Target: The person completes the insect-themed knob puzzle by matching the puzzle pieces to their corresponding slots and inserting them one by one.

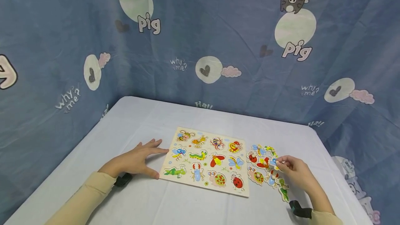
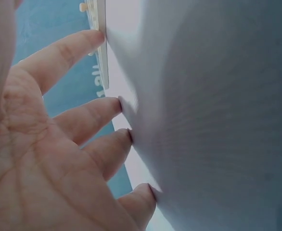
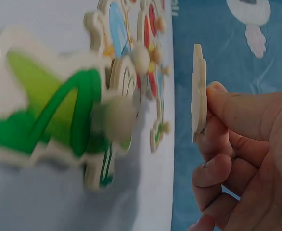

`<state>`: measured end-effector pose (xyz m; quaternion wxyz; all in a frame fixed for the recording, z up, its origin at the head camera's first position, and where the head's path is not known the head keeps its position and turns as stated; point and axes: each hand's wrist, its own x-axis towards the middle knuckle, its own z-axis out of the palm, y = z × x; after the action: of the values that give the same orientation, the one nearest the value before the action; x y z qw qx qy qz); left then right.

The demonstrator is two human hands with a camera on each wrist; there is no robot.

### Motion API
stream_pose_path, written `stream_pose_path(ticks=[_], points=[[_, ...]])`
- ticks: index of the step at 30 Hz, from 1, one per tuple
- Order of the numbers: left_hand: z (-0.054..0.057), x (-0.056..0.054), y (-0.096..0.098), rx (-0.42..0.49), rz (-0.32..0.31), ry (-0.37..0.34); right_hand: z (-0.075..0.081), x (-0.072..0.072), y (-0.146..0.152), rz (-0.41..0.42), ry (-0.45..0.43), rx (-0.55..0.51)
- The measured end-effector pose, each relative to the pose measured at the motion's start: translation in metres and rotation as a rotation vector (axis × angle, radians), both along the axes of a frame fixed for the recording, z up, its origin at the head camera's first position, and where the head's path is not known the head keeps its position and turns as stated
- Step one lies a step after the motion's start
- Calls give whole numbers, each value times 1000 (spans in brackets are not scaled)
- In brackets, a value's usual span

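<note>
A wooden insect puzzle board (image 1: 226, 189) lies flat on the white table. Along its left edge, my left hand (image 1: 139, 159) spreads its fingers, the index fingertip and thumb right at the board's side. In the left wrist view, the other fingertips (image 2: 140, 190) rest on the tablecloth. My right hand (image 1: 295, 173) pinches a puzzle piece (image 3: 198, 94) between thumb and fingers, holding it above the loose pieces. That piece shows some blue in the head view; edge-on in the right wrist view, its picture is hidden.
Several loose knobbed pieces cluster right of the board, among them a snail piece (image 1: 257, 176), a red ladybug piece (image 1: 251, 157) and a green grasshopper piece (image 1: 283, 191). A blue printed curtain (image 1: 250, 89) stands behind the table (image 1: 131, 117).
</note>
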<state>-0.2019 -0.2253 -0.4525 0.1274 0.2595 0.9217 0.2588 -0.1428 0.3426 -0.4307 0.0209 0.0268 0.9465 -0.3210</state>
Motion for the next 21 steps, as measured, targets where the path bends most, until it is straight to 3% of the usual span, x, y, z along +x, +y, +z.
stream_pose_path(ticks=[21], points=[[-5, -1, -3, 27, 4, -5, 18, -29, -83, 160, 70, -27]])
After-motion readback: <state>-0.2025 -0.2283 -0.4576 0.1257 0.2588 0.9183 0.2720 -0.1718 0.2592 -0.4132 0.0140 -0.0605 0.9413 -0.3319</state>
